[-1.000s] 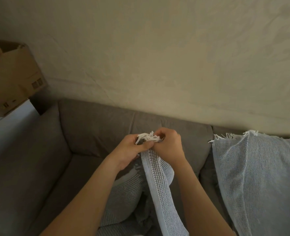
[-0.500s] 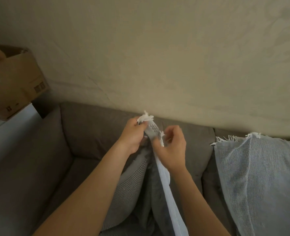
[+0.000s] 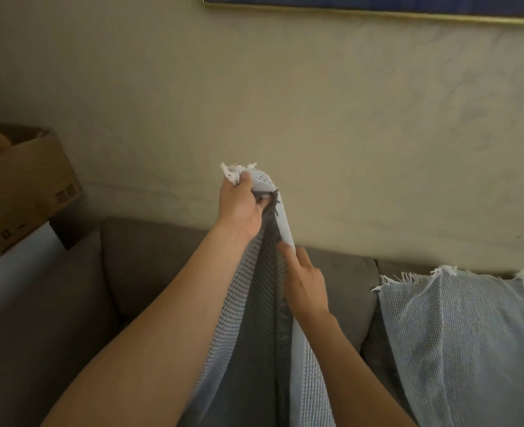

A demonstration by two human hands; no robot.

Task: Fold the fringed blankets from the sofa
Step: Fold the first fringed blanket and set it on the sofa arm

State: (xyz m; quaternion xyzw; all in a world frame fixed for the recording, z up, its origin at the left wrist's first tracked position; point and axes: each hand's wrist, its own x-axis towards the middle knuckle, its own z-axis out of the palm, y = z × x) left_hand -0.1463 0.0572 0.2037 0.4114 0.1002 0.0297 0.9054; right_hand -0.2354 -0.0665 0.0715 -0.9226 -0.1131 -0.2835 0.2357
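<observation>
Left hand: the left hand [image 3: 240, 208] is raised in front of the wall [image 3: 347, 118], its fingers [image 3: 262, 203] curled tight round the bunched top of the held blanket [image 3: 254, 318].
Fringe: a white fringe [image 3: 234, 172] sticks up out of the top of that fist.
Right hand: the right hand [image 3: 307, 288] is lower and just beside the hanging cloth. Its fingers [image 3: 303, 257] are stretched nearly straight and close together, touching the pale hem [image 3: 285, 223] that runs down from the fist.
Held blanket: grey-blue waffle weave, hanging in long folds between the two forearms, out of view at the bottom.
Second blanket: a second blanket [image 3: 470, 340] with a fringed top edge is draped over the right sofa back, apart from both hands.
Sofa: the grey sofa [image 3: 150, 266] lies behind and below the arms.
Around: a cardboard box [image 3: 26, 192] stands past the left sofa arm; a picture frame [image 3: 377, 12] edges the top.
</observation>
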